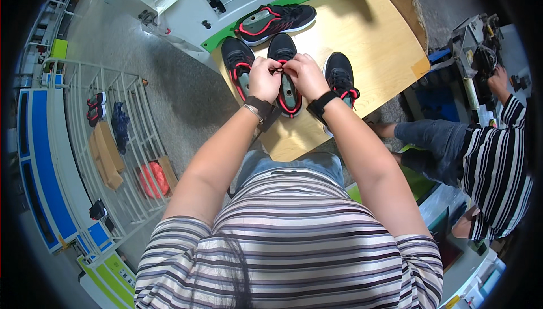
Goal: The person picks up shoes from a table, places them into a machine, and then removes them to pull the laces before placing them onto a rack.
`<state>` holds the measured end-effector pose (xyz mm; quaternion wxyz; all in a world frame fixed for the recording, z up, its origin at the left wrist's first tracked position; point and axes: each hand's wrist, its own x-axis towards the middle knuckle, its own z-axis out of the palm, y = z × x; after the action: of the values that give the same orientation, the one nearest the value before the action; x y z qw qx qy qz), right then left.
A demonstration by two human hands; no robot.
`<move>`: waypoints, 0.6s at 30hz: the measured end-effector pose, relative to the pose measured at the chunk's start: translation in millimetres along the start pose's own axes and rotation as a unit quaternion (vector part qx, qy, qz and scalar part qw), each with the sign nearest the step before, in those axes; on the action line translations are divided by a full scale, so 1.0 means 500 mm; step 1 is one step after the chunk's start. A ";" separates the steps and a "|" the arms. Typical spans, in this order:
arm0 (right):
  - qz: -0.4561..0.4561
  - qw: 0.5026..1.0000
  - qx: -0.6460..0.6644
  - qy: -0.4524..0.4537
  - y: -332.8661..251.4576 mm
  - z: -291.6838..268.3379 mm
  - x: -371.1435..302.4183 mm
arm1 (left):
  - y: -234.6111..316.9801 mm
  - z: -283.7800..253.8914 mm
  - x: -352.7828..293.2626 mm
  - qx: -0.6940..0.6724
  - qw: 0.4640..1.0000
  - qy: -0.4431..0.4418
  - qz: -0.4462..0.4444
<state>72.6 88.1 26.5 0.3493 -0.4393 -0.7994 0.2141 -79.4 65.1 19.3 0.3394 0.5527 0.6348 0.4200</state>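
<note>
A black sneaker with red-pink trim (281,44) points away from me on a pale wooden table (373,37). Its opening is filled by a grey-green last (287,87). Over its tongue, my left hand (264,80) and my right hand (306,77) meet, fingers pinched on the dark shoelace (276,70). The exact grip is partly hidden by the fingers. A matching sneaker (236,54) stands against the left side of my left hand. Another sneaker (277,23) lies sideways beyond them. To the right of my right hand sits one more sneaker (339,71).
A white and green machine (198,20) borders the table's far left side. At left stands a white rack (130,139) with cardboard, a red bag (153,179) and small shoes (96,108). On the right, a person in a striped shirt (492,167) works at another machine (469,54).
</note>
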 end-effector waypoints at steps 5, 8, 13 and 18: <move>-0.020 0.995 -0.099 -0.016 0.018 0.003 0.030 | 0.026 -0.024 -0.015 0.124 0.966 0.041 0.223; 0.041 0.998 -0.056 -0.009 0.007 0.011 0.029 | 0.009 -0.033 -0.027 0.287 0.914 -0.019 0.286; 0.226 0.973 -0.014 0.040 -0.017 -0.011 0.015 | 0.037 -0.019 -0.049 0.399 0.895 -0.026 0.199; 0.182 0.974 0.064 0.117 -0.067 -0.157 -0.097 | 0.052 -0.037 -0.022 0.387 0.896 -0.071 0.207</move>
<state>130.6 32.0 82.3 0.4224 -0.5763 -0.6446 0.2719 -83.3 52.4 50.5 0.0482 0.7878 0.5925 0.1615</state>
